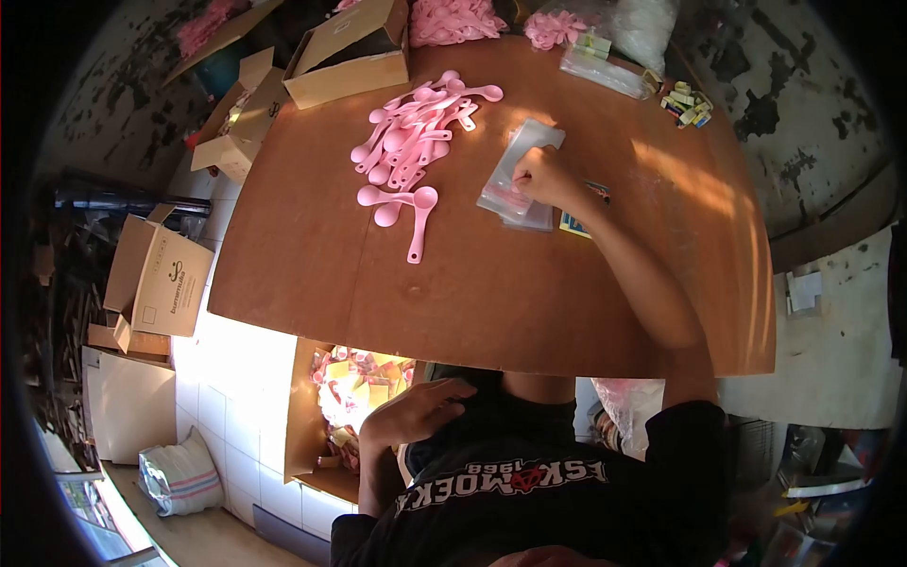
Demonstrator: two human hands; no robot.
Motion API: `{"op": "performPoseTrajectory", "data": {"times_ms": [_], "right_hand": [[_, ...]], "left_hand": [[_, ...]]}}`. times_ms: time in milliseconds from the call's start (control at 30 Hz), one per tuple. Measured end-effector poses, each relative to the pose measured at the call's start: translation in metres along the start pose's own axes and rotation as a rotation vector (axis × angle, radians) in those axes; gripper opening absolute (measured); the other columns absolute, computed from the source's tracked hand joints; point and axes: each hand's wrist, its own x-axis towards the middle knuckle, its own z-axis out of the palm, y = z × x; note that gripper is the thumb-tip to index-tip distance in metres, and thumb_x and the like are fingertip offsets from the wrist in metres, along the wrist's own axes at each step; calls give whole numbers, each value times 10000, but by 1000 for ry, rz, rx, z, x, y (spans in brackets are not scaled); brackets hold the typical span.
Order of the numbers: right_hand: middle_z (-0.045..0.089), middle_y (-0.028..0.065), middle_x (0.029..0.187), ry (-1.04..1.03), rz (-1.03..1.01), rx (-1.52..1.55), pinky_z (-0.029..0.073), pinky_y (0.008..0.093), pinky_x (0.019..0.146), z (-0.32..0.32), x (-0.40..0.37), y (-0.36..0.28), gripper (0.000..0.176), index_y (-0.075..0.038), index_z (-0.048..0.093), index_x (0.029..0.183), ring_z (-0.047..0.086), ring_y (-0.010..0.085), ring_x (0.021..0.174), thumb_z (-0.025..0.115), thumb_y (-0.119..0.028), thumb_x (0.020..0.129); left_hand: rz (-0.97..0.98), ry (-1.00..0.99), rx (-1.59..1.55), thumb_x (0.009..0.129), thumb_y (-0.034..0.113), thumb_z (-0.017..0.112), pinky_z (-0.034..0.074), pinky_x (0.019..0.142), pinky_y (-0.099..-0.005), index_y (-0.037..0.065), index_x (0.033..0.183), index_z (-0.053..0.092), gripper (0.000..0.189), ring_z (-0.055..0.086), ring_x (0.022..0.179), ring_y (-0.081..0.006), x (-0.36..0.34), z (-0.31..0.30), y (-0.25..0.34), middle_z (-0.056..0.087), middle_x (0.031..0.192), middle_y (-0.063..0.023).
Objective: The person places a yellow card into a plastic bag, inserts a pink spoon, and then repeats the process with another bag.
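My right hand (546, 177) is closed over a stack of clear plastic bags (520, 151) on the table, its fingers curled down. Whether it pinches a bag I cannot make out. Something pink (508, 200) shows through the plastic beside the fist. My left hand (420, 413) hangs below the table's front edge near my lap, fingers loosely stretched and holding nothing. Left of the bags lies a heap of pink measuring spoons (411, 137). Closer to me, one pink spoon (419, 222) lies apart with others at its side. A small blue and yellow packet (573, 225) sits partly under my right forearm.
The brown table (312, 246) carries an open cardboard box (348, 57), pink spoons in bags (457, 21) and small yellow boxes (688, 106) at the back. A carton of packets (354, 387) stands below the front edge. More cartons (168, 279) and a white sack (182, 475) are at left.
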Motion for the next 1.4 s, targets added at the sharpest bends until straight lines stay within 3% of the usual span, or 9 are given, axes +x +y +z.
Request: {"op": "performPoseTrajectory", "data": {"times_ms": [67,133,300,367,600,700,800,967,1400], "right_hand": [[683,136,688,31,-19,34,546,417,636,-6,-4,-4,77,-76,733,711,684,297,662,658,-83,693],[676,132,667,64,-36,65,543,425,629,-15,-12,-11,77,-65,722,693,676,304,645,645,-65,696],[666,121,761,158,-135,4,517,439,680,-45,-48,-53,82,-45,681,708,643,321,733,637,-75,771],[664,116,798,93,-179,-47,514,429,705,-60,-71,-77,78,-48,684,739,641,319,761,645,-93,789],[648,67,812,-168,-242,217,504,371,697,-81,-132,-124,89,-76,705,842,641,272,765,663,-153,855],[651,62,826,-246,-234,295,499,361,670,-99,-138,-123,85,-76,710,880,643,253,749,677,-151,855],[668,103,885,-89,-145,243,506,374,697,-98,-134,-90,121,-45,708,923,655,280,792,700,-127,834],[666,133,967,154,-40,-218,518,414,765,-88,-134,-33,191,-24,694,939,653,325,858,734,-124,781],[684,125,904,164,81,-22,514,396,745,-68,-134,-17,142,-31,713,862,659,306,833,756,-95,743]], "left_hand": [[361,-140,-75,953,100,579,517,859,-379,23,1252,560,309,650,1006,-288,11,-7,23,645,1125,-159],[409,-229,-185,927,27,602,536,818,-327,10,1216,578,291,670,991,-239,23,-19,46,653,1111,-131],[363,250,-75,914,-18,584,534,846,-355,22,1216,579,304,668,1039,-266,71,-39,75,637,1153,-176],[418,689,27,875,-47,593,499,922,-377,26,1204,585,337,586,1176,-327,95,-41,76,589,1225,-203],[535,660,423,740,-24,703,295,1133,-520,103,1137,644,422,352,1400,-325,109,-41,81,471,1412,-139],[643,534,382,696,-3,753,258,1151,-547,92,855,701,193,491,1309,-288,105,-41,75,595,1299,-84],[615,508,200,704,-14,743,266,1148,-546,100,833,701,177,606,1174,-277,101,-38,70,691,1114,-65],[593,616,-159,797,-62,697,561,827,-330,-14,886,681,102,716,852,-169,91,-29,75,731,888,-104],[437,639,-569,887,-61,649,557,754,-289,-66,1058,622,174,687,836,-167,94,-32,63,706,939,-134]]}}
